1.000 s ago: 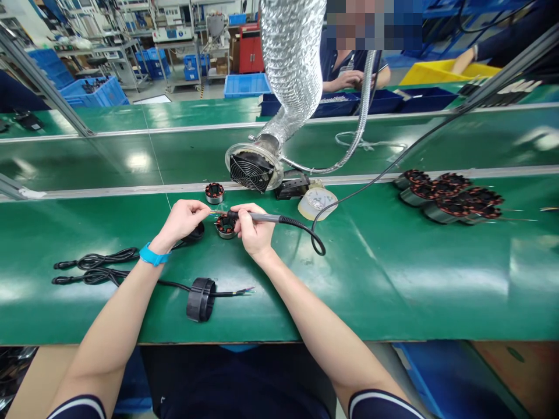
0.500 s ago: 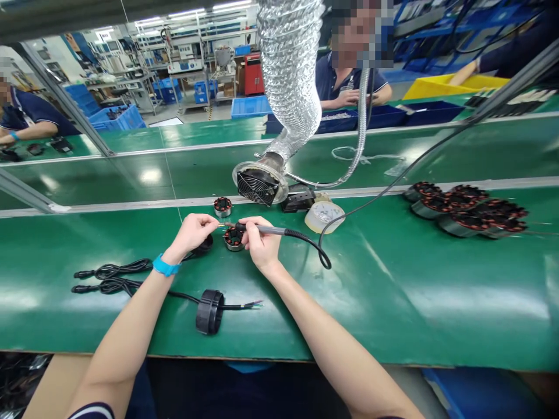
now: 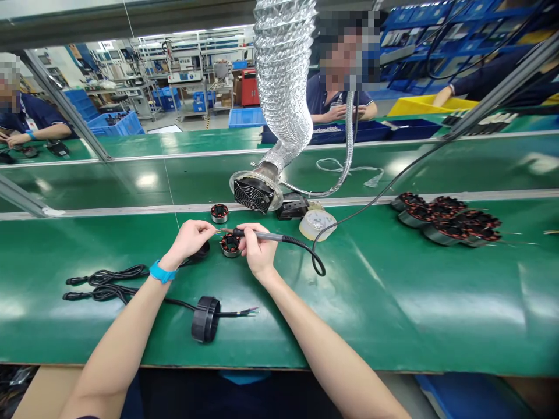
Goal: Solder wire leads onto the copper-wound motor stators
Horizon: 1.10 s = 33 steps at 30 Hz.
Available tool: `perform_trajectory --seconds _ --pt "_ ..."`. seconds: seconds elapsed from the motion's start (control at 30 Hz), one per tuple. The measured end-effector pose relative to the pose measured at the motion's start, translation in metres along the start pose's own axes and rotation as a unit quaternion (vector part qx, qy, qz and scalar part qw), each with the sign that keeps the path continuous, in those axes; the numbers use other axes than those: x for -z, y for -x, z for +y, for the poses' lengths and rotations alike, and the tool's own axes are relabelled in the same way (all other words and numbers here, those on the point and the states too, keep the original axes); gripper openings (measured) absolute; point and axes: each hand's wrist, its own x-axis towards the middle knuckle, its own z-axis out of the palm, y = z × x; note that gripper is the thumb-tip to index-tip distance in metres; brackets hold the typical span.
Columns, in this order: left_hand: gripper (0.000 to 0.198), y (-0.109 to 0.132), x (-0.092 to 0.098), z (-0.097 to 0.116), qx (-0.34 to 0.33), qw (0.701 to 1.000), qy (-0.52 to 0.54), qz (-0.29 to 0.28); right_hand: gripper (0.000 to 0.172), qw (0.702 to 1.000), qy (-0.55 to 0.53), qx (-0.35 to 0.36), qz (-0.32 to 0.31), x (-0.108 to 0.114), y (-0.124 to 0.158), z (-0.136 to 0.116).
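Note:
My right hand (image 3: pixel 258 251) is closed around a soldering iron (image 3: pixel 267 235), its tip pointing left. Pinched in the fingers of my left hand (image 3: pixel 192 237) are thin wires (image 3: pixel 217 231), close to the iron's tip; whether the two touch I cannot tell. Just below the tip sits a motor stator (image 3: pixel 230 245) with copper windings. A second stator (image 3: pixel 219 213) stands behind it. Partly hidden by my left hand is a black cap (image 3: pixel 201 251). Nearer me, another black cap (image 3: pixel 205 319) has a cable through it, ending in bare coloured wires (image 3: pixel 248 312).
A fume duct with a fan (image 3: pixel 254 194) hangs over the far side of the green bench (image 3: pixel 349 314). Behind the iron stand a translucent round tub (image 3: pixel 317 224) and a black holder (image 3: pixel 292 208). Several stators (image 3: pixel 449 224) are grouped at right; coiled cables (image 3: pixel 105 282) lie left. Co-workers sit opposite.
The view has shifted slightly, so the bench things appear a little lower and further left. Both hands keep their hold on the wires and the soldering iron, near the same stator.

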Motion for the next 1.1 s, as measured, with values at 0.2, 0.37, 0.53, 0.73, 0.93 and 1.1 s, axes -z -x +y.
perform_trajectory --seconds 0.2,0.37,0.53,0.73,0.93,1.1 --pt "0.034 -0.0009 -0.0008 -0.0045 -0.001 1.0 -0.008 0.005 0.026 1.0 -0.012 0.01 0.026 0.0014 -0.0015 -0.0008" --pt "0.034 -0.0009 -0.0009 -0.0039 -0.004 1.0 -0.006 0.0 0.027 1.0 0.0 0.008 0.026 0.0016 -0.0014 -0.0012" --pt "0.034 -0.0008 -0.0013 -0.0018 0.007 1.0 -0.003 0.007 0.027 1.0 0.005 0.013 0.021 0.0012 -0.0012 0.0005" --pt "0.032 -0.0023 -0.0014 -0.0044 -0.003 1.0 0.002 0.003 0.026 0.999 0.013 0.021 0.021 0.0012 -0.0014 0.0026" --pt "0.032 -0.0018 -0.0017 -0.0036 -0.001 1.0 -0.001 0.002 0.027 0.999 0.02 0.029 0.01 0.001 -0.0013 0.007" --pt "0.033 -0.0021 -0.0011 -0.0035 -0.004 1.0 -0.003 -0.004 0.026 0.996 0.071 0.056 -0.018 -0.0021 -0.0047 0.0083"
